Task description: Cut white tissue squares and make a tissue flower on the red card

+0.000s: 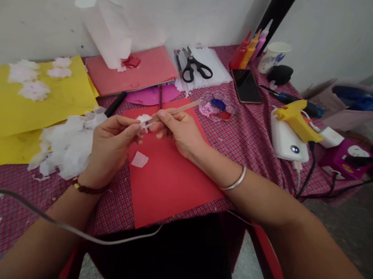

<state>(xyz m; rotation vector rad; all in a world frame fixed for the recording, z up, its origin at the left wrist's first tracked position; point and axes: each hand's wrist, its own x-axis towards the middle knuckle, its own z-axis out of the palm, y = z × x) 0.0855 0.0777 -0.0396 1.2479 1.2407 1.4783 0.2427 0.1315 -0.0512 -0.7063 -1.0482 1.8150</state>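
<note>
Both hands meet above the left part of a red paper sheet (173,175). Thumb and fingers of my left hand (113,142) are closed on a small white paper flower (144,119). My right hand (179,131) pinches a thin wooden stick (186,107) like a pen, its lower end touching the flower and its upper end pointing right. Below the hands a small pale paper square (140,159) lies on the red sheet. Just beyond the stick's upper end sits a clear palette (217,106) with blue, red and pink paint.
Yellow sheets (33,120) carrying pale paper flowers (35,89) and a heap of white paper scraps (67,144) lie left. Behind are a paper roll (100,31) and scissors (195,68). Right are a phone (245,86), paint bottles (248,52) and a yellow glue gun (297,119). A cable (53,221) crosses my left forearm.
</note>
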